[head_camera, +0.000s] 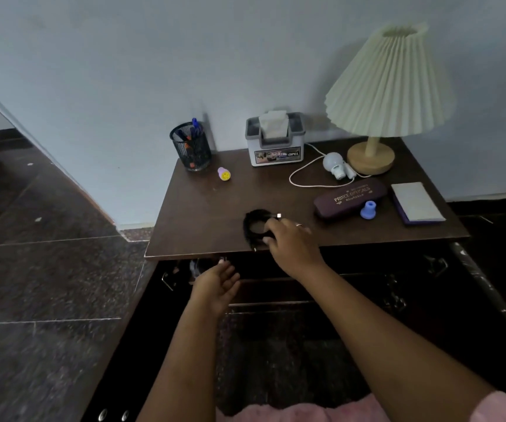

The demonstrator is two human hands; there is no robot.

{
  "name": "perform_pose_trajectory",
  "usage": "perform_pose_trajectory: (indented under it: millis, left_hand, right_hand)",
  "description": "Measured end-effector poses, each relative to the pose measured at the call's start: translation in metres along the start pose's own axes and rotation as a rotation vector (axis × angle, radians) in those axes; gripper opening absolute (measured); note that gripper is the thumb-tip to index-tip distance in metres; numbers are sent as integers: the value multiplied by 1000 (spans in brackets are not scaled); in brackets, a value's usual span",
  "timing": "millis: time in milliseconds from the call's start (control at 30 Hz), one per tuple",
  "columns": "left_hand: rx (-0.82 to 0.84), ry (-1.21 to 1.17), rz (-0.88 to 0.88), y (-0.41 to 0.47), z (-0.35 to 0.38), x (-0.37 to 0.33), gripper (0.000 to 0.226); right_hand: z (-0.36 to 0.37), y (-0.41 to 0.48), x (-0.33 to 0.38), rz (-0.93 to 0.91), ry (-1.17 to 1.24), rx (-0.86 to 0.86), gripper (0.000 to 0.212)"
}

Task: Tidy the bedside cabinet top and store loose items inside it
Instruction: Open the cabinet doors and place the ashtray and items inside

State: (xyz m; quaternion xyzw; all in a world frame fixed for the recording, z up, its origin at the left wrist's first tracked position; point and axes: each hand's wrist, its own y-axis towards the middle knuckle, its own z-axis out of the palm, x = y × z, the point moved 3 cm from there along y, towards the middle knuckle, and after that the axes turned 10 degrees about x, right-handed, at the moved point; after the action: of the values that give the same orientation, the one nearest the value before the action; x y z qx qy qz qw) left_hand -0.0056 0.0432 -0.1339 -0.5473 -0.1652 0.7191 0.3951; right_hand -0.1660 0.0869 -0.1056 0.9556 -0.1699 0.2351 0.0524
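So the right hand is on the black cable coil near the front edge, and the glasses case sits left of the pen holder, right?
Not quite. The head view shows the glasses case right of the pen holder, near the lamp. The right hand is on the cable coil.

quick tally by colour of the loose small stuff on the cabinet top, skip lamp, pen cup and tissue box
black: 1, coiled cable, under the right hand
purple: 2, glasses case, smiley stamp
blue: 1, cap
white: 1, bulb
grey: 1, notepad
total: 6
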Motion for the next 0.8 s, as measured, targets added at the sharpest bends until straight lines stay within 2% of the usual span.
perform_pose_trajectory:
  millis: [100,167,233,400,500,600,800]
  left_hand:
    - [88,-35,-6,-4,-8,-1,42]
    - [134,-27,17,-10,-11,-4,37]
    - [146,33,42,-15,-17,-6,28]
    - [92,171,18,-18,-34,2,22]
    - [15,154,-37,-13,-37,12,18]
    - [-16,112,-75,4,-38,21,31]
    - [-223,123,-3,48,-36,33,25]
  right_hand:
    - [0,-14,15,-158,247,107,17]
    - [2,-24,23,-223,289,209,18]
    - [9,-34,26,-210,314,297,20]
    - [37,-47,29,-6,523,461,11]
    - [57,-46,27,139,653,461,8]
    - [75,-39,20,302,801,425,11]
    - [106,-16,3,518,1011,377,22]
